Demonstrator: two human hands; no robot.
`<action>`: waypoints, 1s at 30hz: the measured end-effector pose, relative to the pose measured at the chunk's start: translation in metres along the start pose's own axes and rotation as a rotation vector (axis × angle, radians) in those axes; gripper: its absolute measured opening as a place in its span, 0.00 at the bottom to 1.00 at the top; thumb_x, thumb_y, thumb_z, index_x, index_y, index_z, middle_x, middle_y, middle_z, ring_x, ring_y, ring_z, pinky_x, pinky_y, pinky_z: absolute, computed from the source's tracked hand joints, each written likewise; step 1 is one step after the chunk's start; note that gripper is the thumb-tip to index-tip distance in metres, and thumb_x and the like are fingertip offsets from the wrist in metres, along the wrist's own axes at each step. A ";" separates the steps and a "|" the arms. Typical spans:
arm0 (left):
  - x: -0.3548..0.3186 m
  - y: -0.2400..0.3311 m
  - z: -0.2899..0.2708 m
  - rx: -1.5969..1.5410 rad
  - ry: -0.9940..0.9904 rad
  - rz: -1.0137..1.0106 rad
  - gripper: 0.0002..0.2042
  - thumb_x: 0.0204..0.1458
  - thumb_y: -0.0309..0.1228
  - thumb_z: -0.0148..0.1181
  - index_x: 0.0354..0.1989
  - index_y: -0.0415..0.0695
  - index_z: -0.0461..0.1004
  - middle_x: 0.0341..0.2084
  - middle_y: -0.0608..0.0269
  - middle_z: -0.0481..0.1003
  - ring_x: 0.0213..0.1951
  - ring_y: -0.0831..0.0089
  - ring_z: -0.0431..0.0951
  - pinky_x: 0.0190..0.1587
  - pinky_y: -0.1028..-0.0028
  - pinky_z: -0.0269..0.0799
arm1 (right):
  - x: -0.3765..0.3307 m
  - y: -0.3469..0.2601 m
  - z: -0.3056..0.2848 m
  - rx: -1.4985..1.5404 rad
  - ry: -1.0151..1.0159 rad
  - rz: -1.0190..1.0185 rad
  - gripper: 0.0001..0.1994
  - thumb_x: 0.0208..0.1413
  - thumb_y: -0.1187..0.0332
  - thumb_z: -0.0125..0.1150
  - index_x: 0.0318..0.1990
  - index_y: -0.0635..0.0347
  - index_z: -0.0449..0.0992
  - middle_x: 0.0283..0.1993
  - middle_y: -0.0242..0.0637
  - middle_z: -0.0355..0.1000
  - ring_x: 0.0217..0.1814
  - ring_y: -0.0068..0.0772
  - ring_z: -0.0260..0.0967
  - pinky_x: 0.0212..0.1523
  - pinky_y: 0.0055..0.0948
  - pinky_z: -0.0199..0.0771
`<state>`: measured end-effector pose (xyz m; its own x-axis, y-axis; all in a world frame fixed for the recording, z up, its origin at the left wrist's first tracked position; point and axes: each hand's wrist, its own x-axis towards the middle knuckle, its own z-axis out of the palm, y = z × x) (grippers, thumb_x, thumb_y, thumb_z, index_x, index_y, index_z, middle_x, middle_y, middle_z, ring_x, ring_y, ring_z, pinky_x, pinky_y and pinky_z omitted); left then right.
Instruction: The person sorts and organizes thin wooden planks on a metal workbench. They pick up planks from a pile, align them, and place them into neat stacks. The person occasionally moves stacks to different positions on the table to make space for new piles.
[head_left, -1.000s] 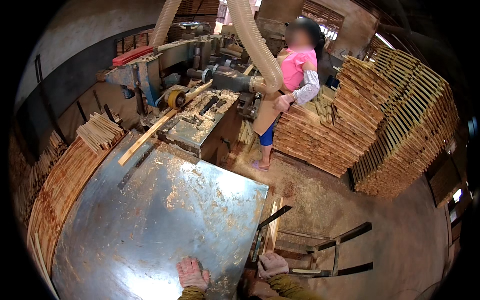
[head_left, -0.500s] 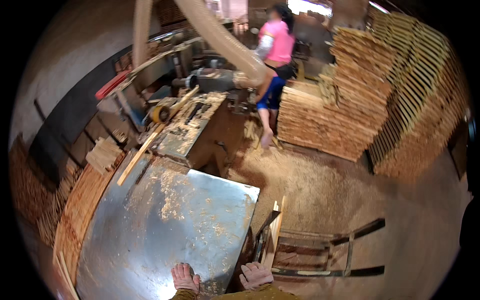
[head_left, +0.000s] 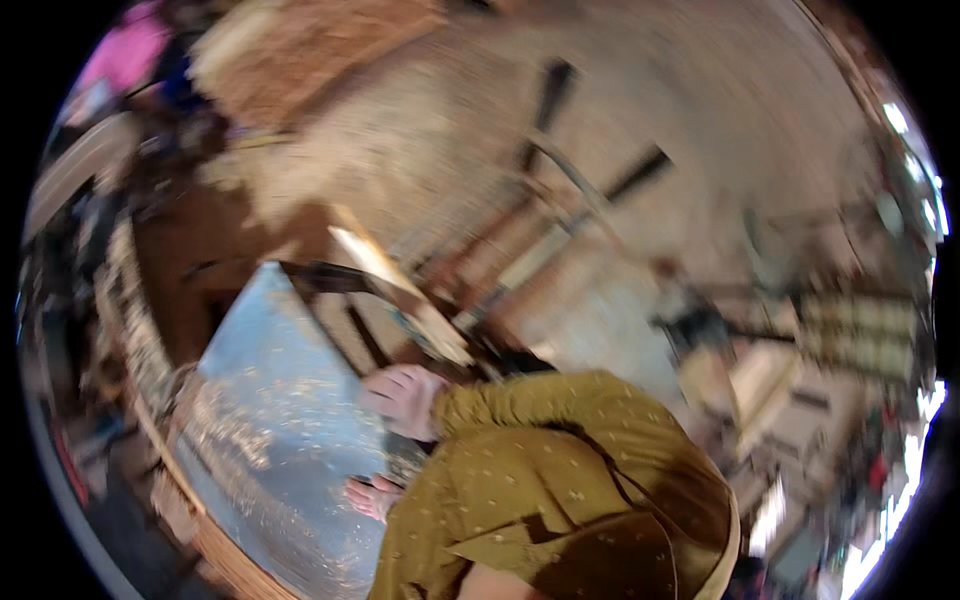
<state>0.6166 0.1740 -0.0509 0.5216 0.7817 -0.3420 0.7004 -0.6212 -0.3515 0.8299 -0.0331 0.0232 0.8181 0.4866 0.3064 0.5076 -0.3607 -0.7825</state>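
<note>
The picture is blurred by motion. My left hand lies on a blue-grey metal tabletop with its fingers apart and nothing in them. At the table's edge rests my right hand, fingers stretched out over the rim, holding nothing that I can see. Olive patterned sleeves cover my arms and hide part of the table's near side. Wood shavings are scattered over the metal. Close beyond my right hand, light wooden strips lean beside the table.
A dark metal frame lies on the floor beyond the strips. Stacked boards stand at the upper left, near a person in pink. Blurred equipment and light wooden pieces are at the right.
The view has swung sharply to the right, so the table, boards and person now sit farther left. My olive clothing fills the lower middle. Both hands stay at the table.
</note>
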 end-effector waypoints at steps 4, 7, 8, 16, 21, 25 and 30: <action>0.026 0.005 0.042 0.047 0.710 0.227 0.31 0.62 0.49 0.42 0.72 0.53 0.49 0.71 0.57 0.51 0.71 0.57 0.51 0.70 0.57 0.47 | -0.035 0.035 -0.094 -0.343 -0.233 0.149 0.32 0.64 0.50 0.42 0.71 0.57 0.53 0.74 0.43 0.52 0.75 0.37 0.51 0.74 0.35 0.47; 0.013 0.030 -0.017 -0.054 0.371 0.109 0.29 0.60 0.50 0.47 0.67 0.51 0.58 0.68 0.57 0.58 0.68 0.58 0.57 0.68 0.57 0.54 | -0.075 0.044 -0.174 -0.289 -0.014 0.559 0.29 0.62 0.51 0.45 0.66 0.58 0.62 0.69 0.43 0.61 0.71 0.38 0.56 0.73 0.36 0.51; 0.014 0.028 -0.010 -0.153 0.371 0.093 0.28 0.58 0.50 0.51 0.64 0.49 0.65 0.65 0.57 0.63 0.66 0.58 0.61 0.66 0.56 0.57 | -0.119 0.078 -0.158 0.082 0.145 0.751 0.26 0.61 0.53 0.48 0.64 0.54 0.66 0.67 0.39 0.63 0.69 0.41 0.58 0.71 0.38 0.54; 0.030 0.066 -0.066 -0.085 -0.078 0.143 0.27 0.55 0.47 0.58 0.60 0.45 0.67 0.57 0.50 0.70 0.57 0.56 0.70 0.60 0.59 0.65 | -0.198 0.119 -0.265 -0.206 0.384 0.847 0.12 0.59 0.68 0.54 0.50 0.53 0.77 0.49 0.46 0.75 0.54 0.47 0.73 0.54 0.36 0.73; 0.034 0.135 -0.166 -1.120 0.517 -0.076 0.29 0.59 0.40 0.57 0.64 0.37 0.61 0.56 0.45 0.70 0.52 0.56 0.74 0.58 0.63 0.67 | -0.244 0.192 -0.286 -0.091 0.329 0.754 0.14 0.58 0.68 0.58 0.50 0.56 0.78 0.48 0.46 0.75 0.50 0.47 0.74 0.51 0.38 0.74; -0.043 0.201 -0.201 -1.367 0.429 0.234 0.22 0.60 0.31 0.57 0.62 0.39 0.66 0.54 0.49 0.72 0.55 0.60 0.73 0.59 0.66 0.67 | -0.262 0.233 -0.319 -0.009 0.107 0.680 0.14 0.58 0.69 0.57 0.51 0.57 0.77 0.48 0.46 0.74 0.49 0.47 0.74 0.51 0.38 0.74; -0.172 0.343 -0.178 -0.955 0.086 0.731 0.15 0.57 0.29 0.57 0.53 0.46 0.73 0.43 0.57 0.77 0.44 0.62 0.77 0.47 0.65 0.74 | -0.261 0.277 -0.394 -0.060 -0.012 0.761 0.17 0.60 0.65 0.54 0.55 0.57 0.75 0.50 0.47 0.74 0.53 0.47 0.72 0.56 0.38 0.70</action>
<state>0.8542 -0.1633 0.0423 0.9508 0.2862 -0.1189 0.2847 -0.6551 0.6998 0.8634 -0.5733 -0.0595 0.9454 0.0948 -0.3118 -0.1811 -0.6426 -0.7445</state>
